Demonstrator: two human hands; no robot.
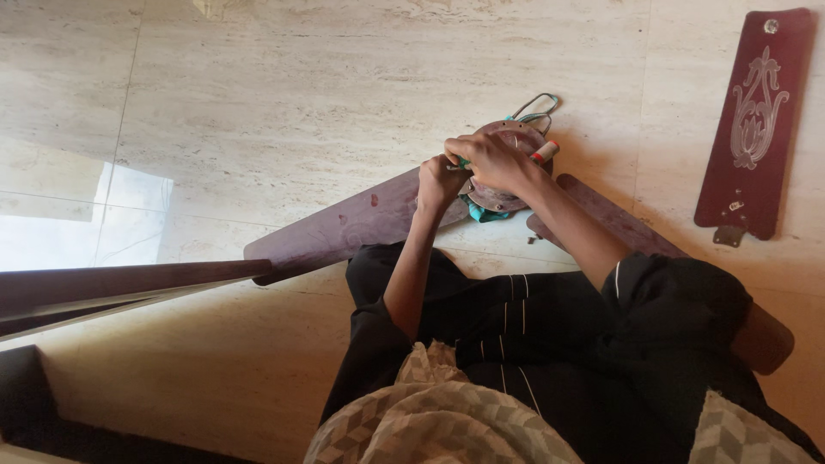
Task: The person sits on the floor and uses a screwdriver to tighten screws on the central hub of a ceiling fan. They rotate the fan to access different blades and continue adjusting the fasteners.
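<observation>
A dark maroon ceiling fan lies on the pale stone floor in front of me. Its round metal hub (505, 196) sits between two attached blades: one blade (344, 225) stretches left, another (620, 225) runs right under my forearm. My left hand (438, 183) is closed against the hub's left edge. My right hand (493, 160) rests on top of the hub, fingers curled around a tool with a red and white handle (545, 152). Wires (540, 108) and a teal part stick out behind the hub.
A loose maroon fan blade (756, 120) with a pale ornament and metal bracket lies on the floor at far right. A dark wooden edge (103, 288) juts in from the left. My knees in black cloth fill the lower middle.
</observation>
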